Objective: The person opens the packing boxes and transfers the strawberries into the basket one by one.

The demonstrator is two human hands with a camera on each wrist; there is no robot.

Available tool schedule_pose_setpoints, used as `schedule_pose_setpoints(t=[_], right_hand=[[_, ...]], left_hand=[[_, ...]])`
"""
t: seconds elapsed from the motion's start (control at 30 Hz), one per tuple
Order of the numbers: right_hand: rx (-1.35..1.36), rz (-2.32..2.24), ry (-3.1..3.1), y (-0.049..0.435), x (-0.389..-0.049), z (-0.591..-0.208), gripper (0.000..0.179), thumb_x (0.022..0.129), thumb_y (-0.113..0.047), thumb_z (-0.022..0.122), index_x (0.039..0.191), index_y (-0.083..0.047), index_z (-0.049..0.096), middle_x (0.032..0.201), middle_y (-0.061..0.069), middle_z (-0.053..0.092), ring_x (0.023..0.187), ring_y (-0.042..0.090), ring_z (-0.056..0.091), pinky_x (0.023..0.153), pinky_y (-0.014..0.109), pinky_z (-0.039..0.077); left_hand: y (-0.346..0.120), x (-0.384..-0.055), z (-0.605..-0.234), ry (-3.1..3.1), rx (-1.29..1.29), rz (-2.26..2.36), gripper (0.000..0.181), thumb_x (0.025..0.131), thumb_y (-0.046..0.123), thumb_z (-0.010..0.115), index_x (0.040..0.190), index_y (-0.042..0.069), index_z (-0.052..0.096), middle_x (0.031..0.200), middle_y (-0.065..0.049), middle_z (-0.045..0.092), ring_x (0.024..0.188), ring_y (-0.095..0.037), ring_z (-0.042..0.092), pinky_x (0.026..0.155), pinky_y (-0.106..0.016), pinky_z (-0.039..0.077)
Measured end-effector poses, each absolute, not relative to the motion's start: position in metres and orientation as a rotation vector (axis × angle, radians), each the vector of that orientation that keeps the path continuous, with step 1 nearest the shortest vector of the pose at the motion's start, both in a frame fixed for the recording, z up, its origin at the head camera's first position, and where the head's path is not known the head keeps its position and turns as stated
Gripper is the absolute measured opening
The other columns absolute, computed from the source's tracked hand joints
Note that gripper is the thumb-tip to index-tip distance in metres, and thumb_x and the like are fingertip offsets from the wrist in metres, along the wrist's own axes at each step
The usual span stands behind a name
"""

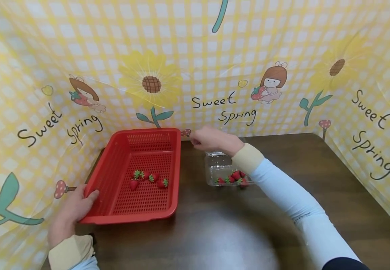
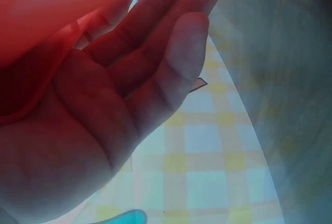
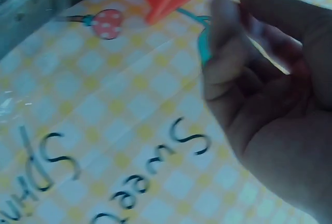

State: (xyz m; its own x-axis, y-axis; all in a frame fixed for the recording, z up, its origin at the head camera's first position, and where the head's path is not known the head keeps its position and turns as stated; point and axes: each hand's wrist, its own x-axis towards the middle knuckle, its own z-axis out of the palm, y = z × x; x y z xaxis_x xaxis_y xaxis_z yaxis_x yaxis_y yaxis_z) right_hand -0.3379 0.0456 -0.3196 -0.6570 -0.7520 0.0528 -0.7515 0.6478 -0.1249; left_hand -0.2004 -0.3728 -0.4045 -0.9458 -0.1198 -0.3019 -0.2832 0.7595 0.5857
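The red plastic basket (image 1: 178,176) stands on the left of the table, with several strawberries (image 1: 152,177) on its slotted floor. My left hand (image 1: 75,205) grips its near left side, thumb over the rim; from below, the left wrist view shows the fingers (image 2: 150,47) against the red plastic. My right hand (image 1: 211,138) is raised above the far part of a clear plastic box (image 1: 211,170), right of the basket. Its fingers (image 3: 223,73) curve loosely toward the thumb, and no object shows between them. Several strawberries (image 1: 236,175) lie in the box's near end, partly behind my right forearm.
Dark wooden tabletop (image 1: 195,225) spreads under both containers. A yellow checked cloth (image 1: 195,67) printed with flowers and lettering hangs behind the table and along both sides. The basket stands close to the cloth on the left.
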Motion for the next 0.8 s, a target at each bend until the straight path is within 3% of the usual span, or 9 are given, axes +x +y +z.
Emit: schedule_pose_setpoints(t=[0.2, 0.37, 0.57, 0.8], right_hand=[[-1.179, -0.176, 2.779, 0.080, -0.337, -0.342, 0.008, 0.090, -0.009, 0.062, 0.088, -0.008, 0.070, 0.077, 0.001, 0.062, 0.066, 0.013, 0.051, 0.064, 0.027, 0.044], [-1.015, -0.176, 2.758, 0.102, -0.334, -0.354, 0.010, 0.088, -0.010, 0.064, 0.094, -0.007, 0.071, 0.078, 0.001, 0.064, 0.064, 0.013, 0.049, 0.063, 0.029, 0.044], [-0.878, -0.187, 2.743, 0.120, -0.327, -0.375, 0.010, 0.086, -0.003, 0.058, 0.078, -0.009, 0.061, 0.063, -0.005, 0.044, 0.056, 0.011, 0.038, 0.054, 0.026, 0.033], [-0.778, -0.029, 2.716, 0.125, -0.317, -0.409, 0.019, 0.089, -0.003, 0.058, 0.073, -0.013, 0.055, 0.063, -0.004, 0.039, 0.057, 0.013, 0.035, 0.051, 0.028, 0.029]], left_hand=[[-0.375, -0.197, -0.405, 2.715, -0.296, 0.953, 0.064, 0.101, 0.046, 0.045, 0.136, -0.005, 0.031, 0.102, -0.020, 0.061, 0.074, -0.019, 0.063, 0.064, -0.032, 0.050], [-0.375, -0.197, -0.405, 2.709, -0.301, 0.971, 0.062, 0.101, 0.045, 0.045, 0.135, -0.005, 0.033, 0.102, -0.019, 0.062, 0.072, -0.019, 0.064, 0.064, -0.032, 0.051], [-0.374, -0.198, -0.404, 2.706, -0.321, 0.977, 0.062, 0.101, 0.045, 0.046, 0.135, -0.005, 0.033, 0.106, -0.022, 0.061, 0.076, -0.020, 0.064, 0.064, -0.032, 0.051], [-0.374, -0.197, -0.406, 2.706, -0.324, 0.994, 0.062, 0.101, 0.044, 0.047, 0.136, -0.004, 0.032, 0.106, -0.023, 0.060, 0.076, -0.020, 0.064, 0.065, -0.031, 0.052]])
